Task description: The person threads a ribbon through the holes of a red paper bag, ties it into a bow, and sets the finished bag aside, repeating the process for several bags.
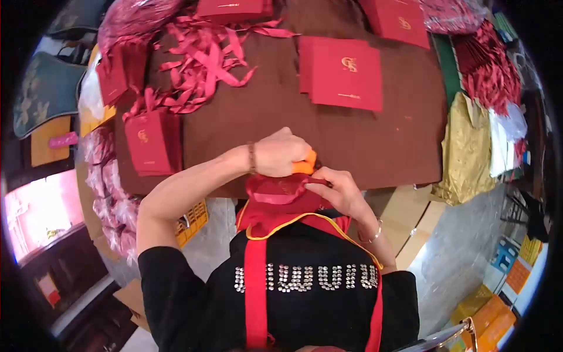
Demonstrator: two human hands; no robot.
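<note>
My left hand [284,154], a brown bracelet at its wrist, is closed at the table's front edge. At its fingers shows a small orange object [304,164], its kind mostly hidden. Just below, close to my body, is a red bag [261,186] with a pink ribbon [275,198] along its near side. My right hand [340,190] pinches the bag's right-hand edge between thumb and fingers. Both hands are close together, and the bag's far side is partly covered by them.
Flat red bags with gold print [346,76] lie on the brown table [252,123]. Loose pink ribbons [205,61] are heaped at the back left. Another red bag stack [151,144] stands left. A gold plastic bag [466,152] hangs by the right edge.
</note>
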